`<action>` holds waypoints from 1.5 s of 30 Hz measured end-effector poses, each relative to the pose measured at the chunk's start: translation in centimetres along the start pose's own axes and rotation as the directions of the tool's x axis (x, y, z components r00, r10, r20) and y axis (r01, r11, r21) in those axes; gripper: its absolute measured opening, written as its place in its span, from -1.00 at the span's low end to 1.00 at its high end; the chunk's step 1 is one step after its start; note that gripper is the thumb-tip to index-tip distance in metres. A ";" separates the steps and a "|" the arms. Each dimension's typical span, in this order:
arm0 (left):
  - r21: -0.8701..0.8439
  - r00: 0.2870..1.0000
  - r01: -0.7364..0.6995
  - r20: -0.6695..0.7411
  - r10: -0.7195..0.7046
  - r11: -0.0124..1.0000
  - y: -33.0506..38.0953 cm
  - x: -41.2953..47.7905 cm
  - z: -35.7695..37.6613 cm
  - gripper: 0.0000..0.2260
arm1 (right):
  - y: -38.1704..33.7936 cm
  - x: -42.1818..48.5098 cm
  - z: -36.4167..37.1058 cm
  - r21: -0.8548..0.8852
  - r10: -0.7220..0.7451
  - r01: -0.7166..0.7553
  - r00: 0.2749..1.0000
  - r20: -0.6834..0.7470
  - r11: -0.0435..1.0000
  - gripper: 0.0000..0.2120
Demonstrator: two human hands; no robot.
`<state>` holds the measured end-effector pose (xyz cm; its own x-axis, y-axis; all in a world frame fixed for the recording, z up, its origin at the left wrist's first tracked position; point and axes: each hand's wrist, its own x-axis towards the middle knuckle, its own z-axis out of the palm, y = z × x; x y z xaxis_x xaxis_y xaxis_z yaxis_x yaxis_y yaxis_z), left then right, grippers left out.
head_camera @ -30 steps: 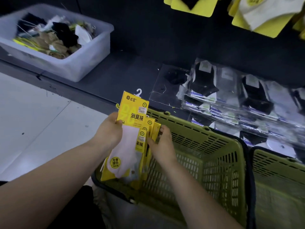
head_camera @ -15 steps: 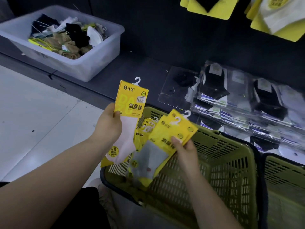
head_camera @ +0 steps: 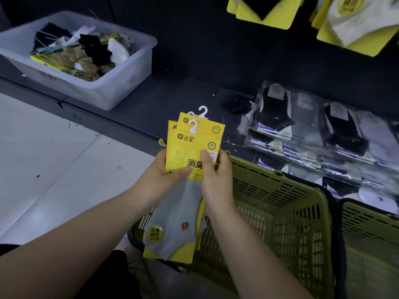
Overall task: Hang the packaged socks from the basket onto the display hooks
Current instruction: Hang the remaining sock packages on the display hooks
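Head view showed, at the centre of the frame, a stack of yellow card sock packages (head_camera: pixel 190 145) topped with white plastic hanger hooks (head_camera: pixel 193 125). Both hands held it upright over the near left corner of an olive-green slatted plastic basket (head_camera: pixel 280 212). The left hand (head_camera: pixel 162 178) gripped the stack's left edge, its thumb laid across the front card. The right hand (head_camera: pixel 217 182) gripped the right edge, thumb pressed on the printed front and fingers curled behind. A grey sock (head_camera: pixel 174 214) on the front package hung down below the hands.

A second olive-green basket (head_camera: pixel 371 234) stood just beside the first at the right edge of the frame. In the upper left, a translucent plastic tub (head_camera: pixel 121 83) of loose socks sat on a dark shelf (head_camera: pixel 172 100). Clear-wrapped sock packs (head_camera: pixel 323 137) lay on that shelf at the right, behind the baskets. Yellow-carded sock packages (head_camera: pixel 356 24) hung in the upper right, cut off by the top edge. A pale tiled floor (head_camera: pixel 54 169) filled the left.
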<state>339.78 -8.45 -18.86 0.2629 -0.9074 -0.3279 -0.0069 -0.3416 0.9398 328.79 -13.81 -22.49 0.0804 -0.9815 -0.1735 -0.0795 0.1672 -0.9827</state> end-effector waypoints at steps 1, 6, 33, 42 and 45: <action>0.041 0.998 -0.006 -0.056 0.009 0.999 0.0 0.1 -0.2 -0.61 | 0.4 0.4 0.0 -0.022 -0.006 0.006 1.000 -0.029 1.000 -0.80; 0.100 0.923 0.007 -0.383 0.032 0.995 0.4 1.5 -2.7 -0.74 | 4.2 3.1 -2.4 -0.372 0.110 -0.090 0.993 0.035 0.924 -0.71; 0.175 0.916 0.012 -0.397 0.059 0.984 -0.7 2.0 -4.1 -0.77 | 10.3 1.1 -3.4 -0.711 0.213 0.080 0.925 0.314 0.699 -0.43; 0.179 0.934 -0.025 -0.346 0.087 0.983 -0.3 1.8 -3.7 -0.78 | 5.9 -0.3 -7.1 0.348 0.259 -0.343 0.928 0.267 0.872 -0.87; 0.209 0.955 -0.042 -0.278 0.101 0.977 -0.3 1.5 -3.2 -0.78 | 1.6 1.4 -8.5 0.490 0.136 -0.220 0.970 0.200 0.844 -0.78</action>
<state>343.31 -8.93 -19.34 0.5187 -0.8331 -0.1920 -0.2196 -0.3469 0.9118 320.33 -15.69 -23.75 0.2661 -0.9110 -0.3151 0.4017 0.4020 -0.8228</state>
